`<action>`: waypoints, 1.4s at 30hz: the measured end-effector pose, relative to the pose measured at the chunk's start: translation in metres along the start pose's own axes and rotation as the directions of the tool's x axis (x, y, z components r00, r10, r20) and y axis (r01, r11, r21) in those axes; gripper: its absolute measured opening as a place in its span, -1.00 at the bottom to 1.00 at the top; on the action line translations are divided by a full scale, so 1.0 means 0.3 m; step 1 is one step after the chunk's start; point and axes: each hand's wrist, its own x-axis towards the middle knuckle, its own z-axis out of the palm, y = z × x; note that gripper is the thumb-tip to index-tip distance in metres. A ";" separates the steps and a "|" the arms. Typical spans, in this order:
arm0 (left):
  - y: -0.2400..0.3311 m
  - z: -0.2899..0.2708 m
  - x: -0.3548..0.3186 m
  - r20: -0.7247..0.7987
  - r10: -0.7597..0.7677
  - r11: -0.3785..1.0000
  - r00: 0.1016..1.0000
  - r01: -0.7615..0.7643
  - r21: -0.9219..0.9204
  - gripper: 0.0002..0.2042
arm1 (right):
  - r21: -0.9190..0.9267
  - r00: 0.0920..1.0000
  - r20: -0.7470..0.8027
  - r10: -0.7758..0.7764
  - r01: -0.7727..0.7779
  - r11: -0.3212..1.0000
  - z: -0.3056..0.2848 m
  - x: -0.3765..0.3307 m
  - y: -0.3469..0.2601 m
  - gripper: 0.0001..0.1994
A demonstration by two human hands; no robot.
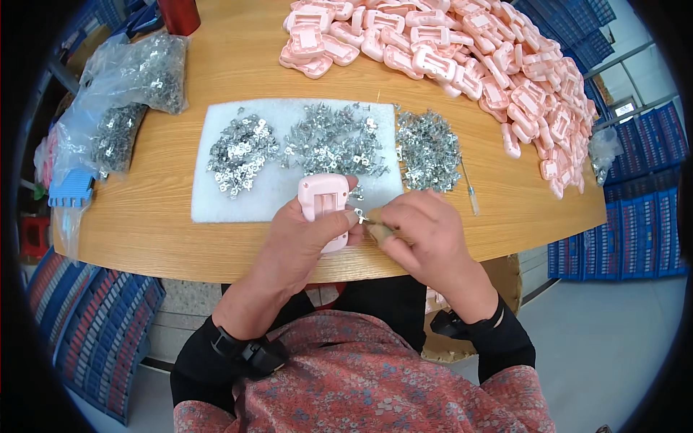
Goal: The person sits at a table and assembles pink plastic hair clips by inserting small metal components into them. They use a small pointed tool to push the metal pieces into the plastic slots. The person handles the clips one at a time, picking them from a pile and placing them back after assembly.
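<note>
The left hand (299, 238) has its grip wrapped round a pink plastic case (323, 202) held upright over the counter (166, 216) edge, and the right hand (422, 231) pinches a tiny metal clip (361, 216) (hard to make out) just right of the case's side.

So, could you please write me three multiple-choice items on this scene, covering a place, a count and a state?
1. Where is the heap of pink cases?
A. far right of the table
B. on the floor
C. on the white mat

2. How many piles of metal parts lie on the white mat?
A. one
B. two
C. five

3. The left hand is:
A. empty
B. flat on the table
C. holding a pink case

Answers: A, the heap covers the table's far right; B, two piles lie there, a third just off its edge; C, its fingers wrap the case.
</note>
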 end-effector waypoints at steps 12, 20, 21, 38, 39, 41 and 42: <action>-0.005 -0.010 -0.039 0.098 -0.078 0.995 0.992 0.083 -0.052 -0.54 | 0.646 0.701 0.486 0.523 -0.691 0.325 -0.012 -0.046 0.001 -0.88; -0.006 -0.014 -0.055 0.129 -0.218 0.945 0.967 0.242 -0.219 -0.43 | 0.393 0.941 0.096 0.324 -0.334 0.856 0.033 -0.012 -0.053 -0.83; -0.008 -0.010 -0.056 0.125 -0.218 0.946 0.968 0.241 -0.215 -0.43 | 0.369 0.950 0.082 0.300 -0.309 0.877 0.040 -0.009 -0.055 -0.82; -0.053 -0.013 -0.045 0.065 -0.247 0.966 0.967 0.251 -0.057 -0.44 | -0.094 0.996 0.026 0.091 -0.088 0.992 0.100 -0.012 -0.071 -0.75; -0.051 -0.008 -0.047 0.055 -0.247 0.967 0.968 0.250 -0.055 -0.45 | -0.129 0.996 0.035 0.083 -0.078 0.989 0.104 -0.015 -0.073 -0.74; -0.046 -0.005 -0.048 0.027 -0.255 0.965 0.967 0.256 -0.061 -0.45 | -0.127 0.993 0.070 0.094 -0.085 0.988 0.091 -0.020 -0.088 -0.71; -0.044 -0.005 -0.047 0.010 -0.263 0.962 0.965 0.263 -0.070 -0.45 | -0.127 0.991 0.087 0.099 -0.088 0.988 0.085 -0.023 -0.092 -0.70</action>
